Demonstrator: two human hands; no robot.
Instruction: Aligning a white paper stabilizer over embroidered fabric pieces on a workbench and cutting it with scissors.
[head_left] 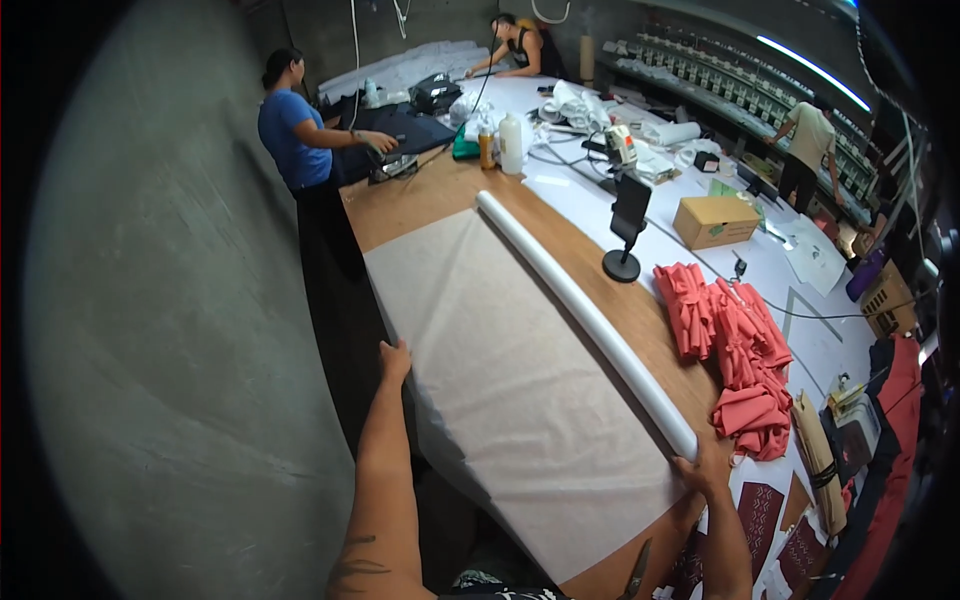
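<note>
A long white roll (580, 310) lies diagonally across the wooden table (420, 200), with a sheet of pale paper-like material (500, 380) unrolled from it toward the table's left edge. My right hand (703, 468) rests on the near end of the roll. My left hand (394, 360) presses on the left edge of the sheet where it hangs over the table side. Its fingers lie flat on the sheet.
A pile of folded red cloth (735, 350) lies right of the roll. A black stand (628, 228), a cardboard box (716, 221) and bottles (510, 145) stand farther back. A person in blue (295, 130) irons at the far end; two others work beyond.
</note>
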